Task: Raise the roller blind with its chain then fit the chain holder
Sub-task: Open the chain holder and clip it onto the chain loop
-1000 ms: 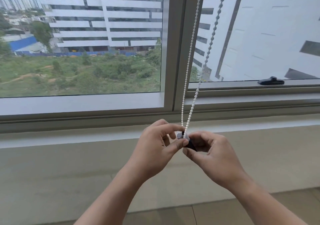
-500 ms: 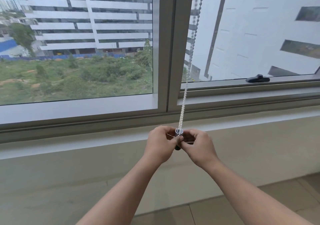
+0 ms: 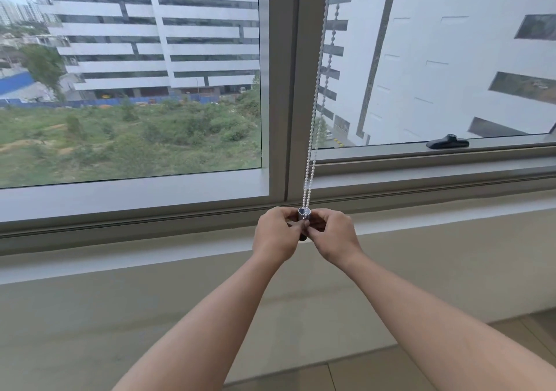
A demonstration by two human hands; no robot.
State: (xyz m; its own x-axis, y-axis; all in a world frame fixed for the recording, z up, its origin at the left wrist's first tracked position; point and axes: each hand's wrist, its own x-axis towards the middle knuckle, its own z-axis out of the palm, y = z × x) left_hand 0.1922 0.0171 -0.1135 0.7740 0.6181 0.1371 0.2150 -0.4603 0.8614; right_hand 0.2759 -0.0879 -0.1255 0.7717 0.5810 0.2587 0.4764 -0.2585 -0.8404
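A white beaded chain (image 3: 313,125) hangs in two close strands down the window's central mullion. Its lower end runs into a small dark chain holder (image 3: 304,212) held just below the window frame. My left hand (image 3: 276,234) pinches the holder from the left. From the right, my right hand (image 3: 335,235) pinches the same holder. The fingertips of both hands meet on it and hide most of its body. The roller blind itself is out of view above the frame.
A black window handle (image 3: 447,143) lies on the right sash's lower rail. The grey window frame (image 3: 135,198) and a pale ledge (image 3: 120,258) run across under the glass. Below is a beige wall, with tiled floor (image 3: 376,372) at the bottom right.
Both hands have reached further out toward the window with the holder. The two chain strands, spread apart earlier, now hang close together and taut.
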